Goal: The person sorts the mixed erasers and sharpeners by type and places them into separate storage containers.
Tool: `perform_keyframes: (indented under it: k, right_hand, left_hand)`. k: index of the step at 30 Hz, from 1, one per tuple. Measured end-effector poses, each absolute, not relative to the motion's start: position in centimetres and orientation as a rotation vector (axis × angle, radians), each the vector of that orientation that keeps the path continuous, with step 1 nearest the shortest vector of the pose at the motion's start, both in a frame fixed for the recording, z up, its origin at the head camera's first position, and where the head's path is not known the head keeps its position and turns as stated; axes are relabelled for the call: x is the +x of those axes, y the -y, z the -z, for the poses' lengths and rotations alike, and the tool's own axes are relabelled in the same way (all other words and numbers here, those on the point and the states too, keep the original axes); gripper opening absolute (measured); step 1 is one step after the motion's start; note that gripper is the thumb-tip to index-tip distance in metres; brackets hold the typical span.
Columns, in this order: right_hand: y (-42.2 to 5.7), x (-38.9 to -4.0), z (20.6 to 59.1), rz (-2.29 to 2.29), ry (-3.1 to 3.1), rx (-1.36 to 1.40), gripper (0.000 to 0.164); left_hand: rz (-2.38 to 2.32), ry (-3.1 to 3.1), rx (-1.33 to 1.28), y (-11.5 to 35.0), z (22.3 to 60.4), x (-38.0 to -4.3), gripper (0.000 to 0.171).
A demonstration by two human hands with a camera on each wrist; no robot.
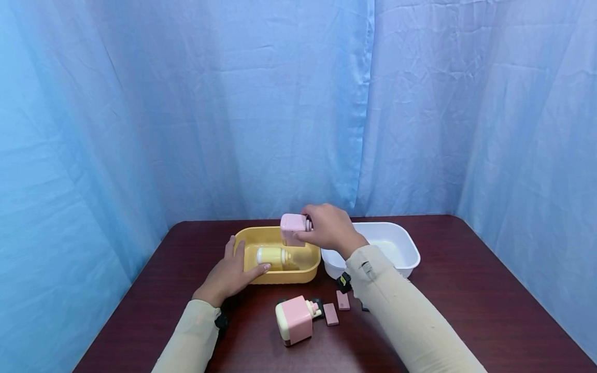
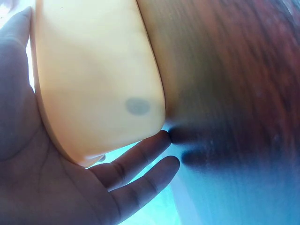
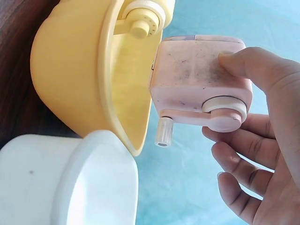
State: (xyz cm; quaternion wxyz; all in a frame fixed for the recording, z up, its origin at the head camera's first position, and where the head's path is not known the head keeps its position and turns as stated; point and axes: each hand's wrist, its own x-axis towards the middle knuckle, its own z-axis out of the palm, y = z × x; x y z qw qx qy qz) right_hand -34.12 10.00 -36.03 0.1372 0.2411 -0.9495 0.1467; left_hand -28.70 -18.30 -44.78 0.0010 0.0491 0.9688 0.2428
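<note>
My right hand (image 1: 328, 228) holds a pink crank pencil sharpener (image 1: 294, 229) above the right part of a yellow basin (image 1: 284, 278). In the right wrist view its thumb and index finger pinch the sharpener (image 3: 197, 70), and the other fingers hang loosely apart; a small white-tipped crank knob (image 3: 164, 131) sticks out. Inside the basin a yellow-and-white sharpener (image 1: 271, 255) lies on its side. My left hand (image 1: 230, 274) rests at the basin's left end, thumb over the front rim. The left wrist view shows its fairly straight fingers (image 2: 140, 183) beside the basin's end wall (image 2: 98, 79).
A white basin (image 1: 406, 259) stands right beside the yellow one, partly behind my right forearm. Nearer me a pink-and-cream sharpener (image 1: 296, 321) lies on the dark red table (image 1: 466, 290). Two small pink blocks (image 1: 331, 314) and dark pieces lie next to it. Blue curtains (image 1: 298, 103) hang behind.
</note>
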Motion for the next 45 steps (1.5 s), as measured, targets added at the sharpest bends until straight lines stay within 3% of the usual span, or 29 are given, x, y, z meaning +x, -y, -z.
perform_keyframes:
  k: [38,45]
  right_hand:
    - [-5.9,-35.0,37.7,-0.363,2.819,0.725,0.041]
    - [-5.4,-35.2,38.2,-0.382,2.848,0.703,0.047]
  left_hand:
    - [-0.760,-3.030,0.149,18.1,44.8,-28.6,0.126]
    - [-0.760,-3.029,0.153,18.0,44.7,-28.5,0.125]
